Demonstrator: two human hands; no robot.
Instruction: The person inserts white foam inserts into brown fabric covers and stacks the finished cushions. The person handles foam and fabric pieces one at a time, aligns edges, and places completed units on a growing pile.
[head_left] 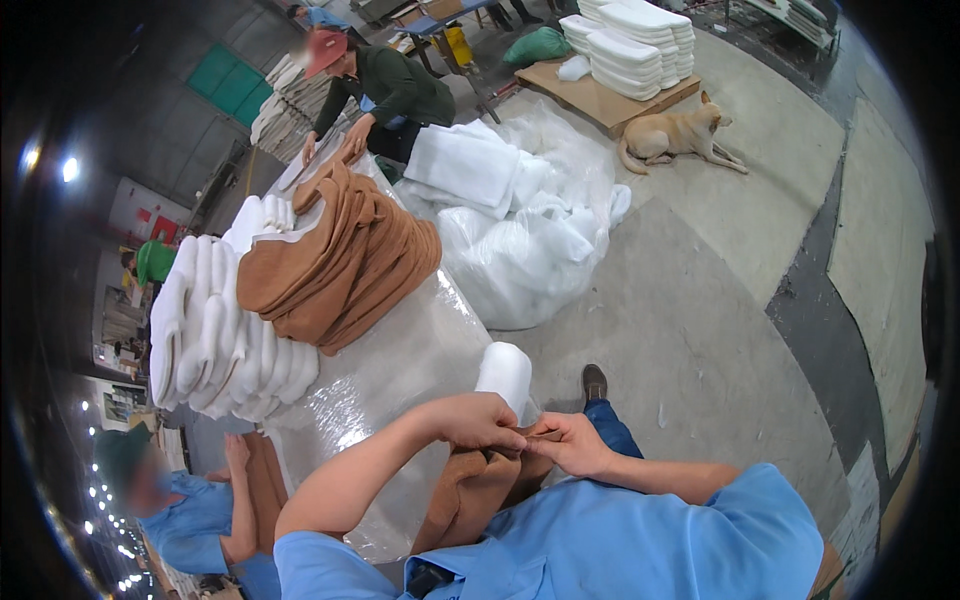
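Close to my body, a piece of brown fabric (462, 492) hangs gathered in folds at the table's near edge. My left hand (478, 420) pinches its upper edge with fingers closed. Right beside it, my right hand (574, 446) grips the same edge, and the fingertips of both hands nearly meet. Just behind my hands a white padded roll (505, 372) sticks up at the table's corner; its lower end is hidden. The plastic-covered table (400, 375) extends away to the far left.
A brown fabric heap (340, 255) and stacked white padding (215, 330) lie on the table. Beyond stands a co-worker in a red hat (405, 85); another in blue (190, 510) works at left. A plastic-wrapped white bundle (535, 250) and a dog (675, 135) are on the floor.
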